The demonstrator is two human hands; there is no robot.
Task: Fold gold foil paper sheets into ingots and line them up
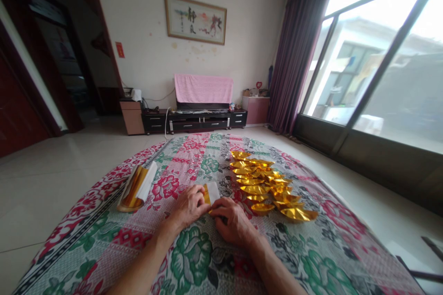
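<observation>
A small sheet of gold and white paper (213,191) lies on the flowered tablecloth between my hands. My left hand (190,203) has its fingers curled on the paper's left side and near edge. My right hand (232,219) pinches the near right edge, its fingertips close to my left thumb. Several folded gold paper boats (255,189) stand in rows to the right of my hands. Over on the left rests a curled stack of gold and white paper sheets (138,186).
The round table (194,161) wears a red, green and grey flowered cloth. Beyond it stand a low black cabinet (199,124) and a screen under a pink cloth (204,88). Windows and a purple curtain (290,50) are on the right.
</observation>
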